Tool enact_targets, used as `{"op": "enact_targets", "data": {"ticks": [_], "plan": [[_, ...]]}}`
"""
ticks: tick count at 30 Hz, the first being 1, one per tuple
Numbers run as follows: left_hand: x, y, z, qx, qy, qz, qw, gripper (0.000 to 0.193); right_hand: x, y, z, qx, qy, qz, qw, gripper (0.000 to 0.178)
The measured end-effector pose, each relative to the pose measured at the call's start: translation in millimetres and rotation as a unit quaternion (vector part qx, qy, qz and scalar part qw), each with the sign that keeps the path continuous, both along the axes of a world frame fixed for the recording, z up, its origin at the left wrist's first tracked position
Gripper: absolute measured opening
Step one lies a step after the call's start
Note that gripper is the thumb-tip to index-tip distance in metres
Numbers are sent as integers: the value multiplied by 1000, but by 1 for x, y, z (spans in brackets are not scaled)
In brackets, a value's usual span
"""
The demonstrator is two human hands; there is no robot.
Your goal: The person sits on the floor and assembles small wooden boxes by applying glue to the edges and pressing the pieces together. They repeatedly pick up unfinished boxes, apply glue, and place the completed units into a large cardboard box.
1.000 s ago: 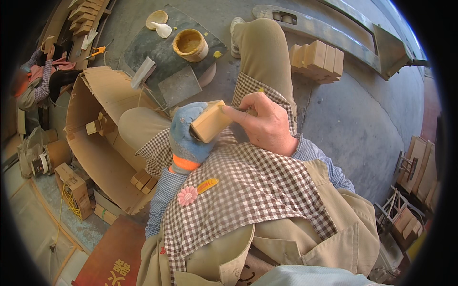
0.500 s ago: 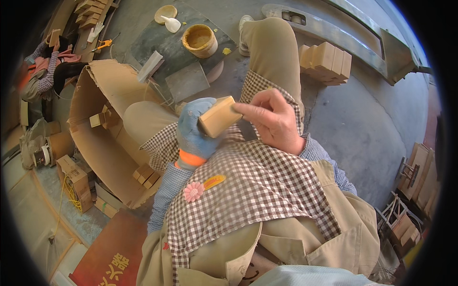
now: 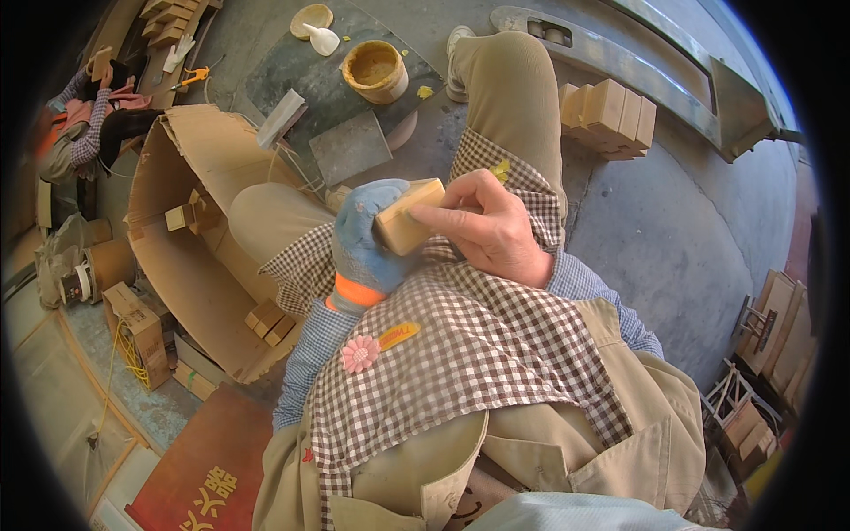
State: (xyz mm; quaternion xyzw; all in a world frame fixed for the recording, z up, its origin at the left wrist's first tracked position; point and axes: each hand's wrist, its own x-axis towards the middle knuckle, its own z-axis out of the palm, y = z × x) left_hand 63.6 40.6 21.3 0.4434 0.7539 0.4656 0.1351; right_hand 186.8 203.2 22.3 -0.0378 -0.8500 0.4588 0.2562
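My left hand (image 3: 367,232), in a blue work glove with an orange cuff, grips a small pale wooden block (image 3: 409,221) above my lap. The block is tilted. My bare right hand (image 3: 496,232) lies against the block's right part: one outstretched digit touches its near face, while the other fingers curl loosely. Above the right hand a small yellow-green scrap (image 3: 502,171) shows against the checked apron (image 3: 443,354); whether it rests there or is in the air I cannot tell.
An open cardboard box (image 3: 146,212) with several blocks inside stands left. Beyond lie a tub of yellowish paste (image 3: 375,73), a white scoop (image 3: 322,39) and a grey plate (image 3: 351,149). Stacked blocks (image 3: 611,118) sit far right beside a metal frame (image 3: 655,71). Another person (image 3: 80,133) holds a block.
The right hand's outstretched digit has moved left and slightly down, from the block's end onto its near face. The block has turned a little. The yellow-green scrap has come into view.
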Motion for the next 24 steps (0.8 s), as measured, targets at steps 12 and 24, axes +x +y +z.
{"op": "enact_targets", "data": {"ticks": [12, 24], "plan": [[2, -2, 0, -6, -16, 9, 1000, 54, -2, -4, -4, 46, -17, -10, 999, 44], [-2, -7, -9, -8, 31, 37, 999, 55, -2, 0, 2, -12, -34, -41, 999, 38]]}}
